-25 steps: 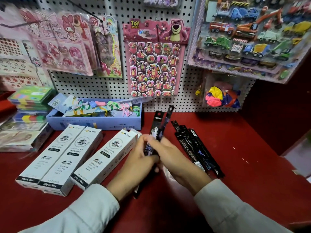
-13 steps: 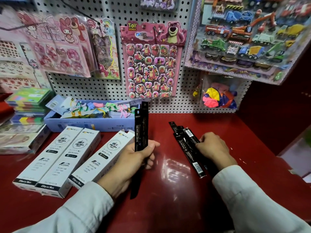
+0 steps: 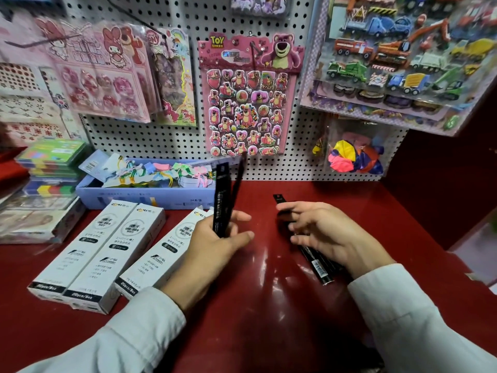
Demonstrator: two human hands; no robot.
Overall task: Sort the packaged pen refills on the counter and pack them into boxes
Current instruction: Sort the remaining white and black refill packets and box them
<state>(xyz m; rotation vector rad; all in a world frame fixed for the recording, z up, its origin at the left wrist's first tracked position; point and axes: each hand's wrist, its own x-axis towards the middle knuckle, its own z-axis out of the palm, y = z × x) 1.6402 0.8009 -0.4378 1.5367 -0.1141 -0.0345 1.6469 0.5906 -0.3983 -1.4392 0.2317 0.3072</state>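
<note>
My left hand [image 3: 215, 249] grips a small bundle of black packaged pen refills [image 3: 224, 195], held upright above the red counter [image 3: 269, 305]. My right hand [image 3: 325, 235] rests with fingers spread on a pile of black refill packs [image 3: 318, 267] lying on the counter; whether it grips any of them is hidden by the fingers. Three long white boxes lie to the left: one at the far left [image 3: 78, 246], one beside it [image 3: 113, 257], and a third [image 3: 158, 249] partly under my left hand.
A blue tray [image 3: 145, 197] of pastel trinkets stands behind the boxes against the pegboard wall. Stacked colourful packs [image 3: 51, 168] sit at the far left. Sticker sheets [image 3: 250, 103] and a bag of balloons [image 3: 355, 157] hang above. A dark red wall [image 3: 443, 184] bounds the right.
My hands were together on one bundle; my right hand then moved right to the pile on the counter. My left hand keeps its bundle upright.
</note>
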